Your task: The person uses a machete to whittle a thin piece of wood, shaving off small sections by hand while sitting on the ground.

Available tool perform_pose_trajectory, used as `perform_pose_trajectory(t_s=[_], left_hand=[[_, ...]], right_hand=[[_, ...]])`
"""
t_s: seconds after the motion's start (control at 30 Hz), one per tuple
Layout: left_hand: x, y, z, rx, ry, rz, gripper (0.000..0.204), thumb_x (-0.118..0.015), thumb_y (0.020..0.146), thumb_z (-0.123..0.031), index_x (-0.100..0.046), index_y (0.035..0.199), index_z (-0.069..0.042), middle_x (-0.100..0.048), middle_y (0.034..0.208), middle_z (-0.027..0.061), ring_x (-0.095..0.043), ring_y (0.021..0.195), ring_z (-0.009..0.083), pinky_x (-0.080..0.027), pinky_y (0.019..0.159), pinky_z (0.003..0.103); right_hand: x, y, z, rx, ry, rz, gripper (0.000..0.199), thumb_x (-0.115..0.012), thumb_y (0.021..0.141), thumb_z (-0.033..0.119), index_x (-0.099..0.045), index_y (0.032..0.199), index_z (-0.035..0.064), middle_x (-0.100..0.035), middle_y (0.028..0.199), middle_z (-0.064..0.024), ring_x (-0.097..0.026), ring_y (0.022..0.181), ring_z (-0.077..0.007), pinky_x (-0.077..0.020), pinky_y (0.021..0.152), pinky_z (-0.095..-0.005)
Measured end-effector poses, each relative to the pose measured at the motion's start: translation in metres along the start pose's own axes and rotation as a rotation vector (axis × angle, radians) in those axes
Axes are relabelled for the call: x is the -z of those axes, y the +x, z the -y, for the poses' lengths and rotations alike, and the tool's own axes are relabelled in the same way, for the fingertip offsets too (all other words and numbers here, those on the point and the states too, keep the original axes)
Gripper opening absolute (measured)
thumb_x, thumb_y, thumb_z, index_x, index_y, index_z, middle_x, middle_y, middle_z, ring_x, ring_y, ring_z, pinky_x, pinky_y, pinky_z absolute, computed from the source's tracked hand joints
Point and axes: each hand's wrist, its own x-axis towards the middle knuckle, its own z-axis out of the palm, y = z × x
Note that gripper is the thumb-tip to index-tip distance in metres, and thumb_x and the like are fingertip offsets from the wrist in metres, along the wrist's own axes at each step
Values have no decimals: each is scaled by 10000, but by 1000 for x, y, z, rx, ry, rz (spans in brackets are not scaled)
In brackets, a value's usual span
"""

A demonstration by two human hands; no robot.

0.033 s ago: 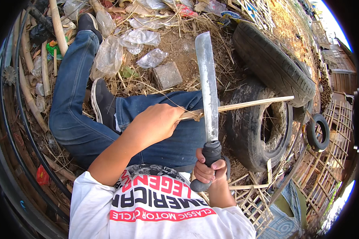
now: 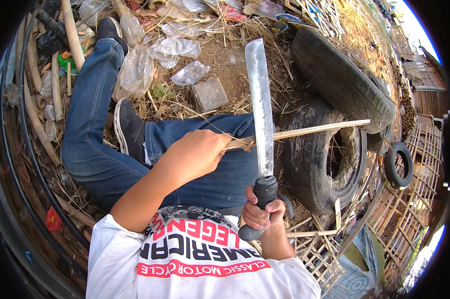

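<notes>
My right hand (image 2: 261,215) is wrapped round the dark handle of a machete (image 2: 261,107), held below my thigh in the picture. Its broad, worn steel blade points up and away, with a squarish slanted tip. My left hand (image 2: 197,153) is closed on one end of a split bamboo strip (image 2: 320,128). The strip runs out to the right, over my jeans and past the tyres. Where they cross, the blade lies in front of the strip; I cannot tell whether it has cut in. Frayed fibres stick out by my left fingers.
A tyre (image 2: 295,154) lies to the right of my knee, and another tyre (image 2: 334,74) leans beyond it. A stone block (image 2: 210,94) and plastic bags (image 2: 135,72) litter the ground ahead. Bamboo poles (image 2: 40,124) lie left; bamboo lattice (image 2: 404,199) spreads at the right.
</notes>
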Motion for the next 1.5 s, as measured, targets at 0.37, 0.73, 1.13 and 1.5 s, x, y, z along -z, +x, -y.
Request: perform_pose_trajectory(t_s=[0.37, 0.73, 1.13, 1.5], left_hand=[[8, 1, 2, 4, 155, 0, 111, -613, 816, -92, -613, 912, -36, -639, 737, 197, -637, 727, 377, -485, 651, 473], [1, 1, 7, 55, 30, -25, 119, -627, 822, -108, -602, 893, -15, -637, 753, 215, -630, 750, 394, -483, 656, 476], [-5, 7, 12, 52, -229, 31, 239, -683, 801, -144, -599, 951, 22, -643, 823, 233, -624, 804, 414, -480, 693, 450], [-43, 18, 5, 82, -906, 85, 298, -729, 847, -220, -462, 782, -107, -400, 596, -60, -378, 474, 41, -290, 419, 242]], right_hand=[[2, -6, -2, 12, -303, -281, 368, -646, 720, 113, -420, 987, 1, -383, 543, -19, -384, 363, -116, -354, 413, -285], [3, 6, 2, 176, -129, -138, 329, -583, 741, 125, -385, 976, 6, -397, 519, -14, -391, 351, -117, -358, 398, -286], [2, 11, -6, 139, -271, -275, 344, -602, 725, 129, -402, 981, 15, -365, 532, -15, -377, 367, -120, -355, 417, -298], [-4, 23, -3, 315, -349, -308, 380, -638, 709, 114, -427, 1010, 16, -377, 528, -28, -385, 376, -141, -340, 411, -317]])
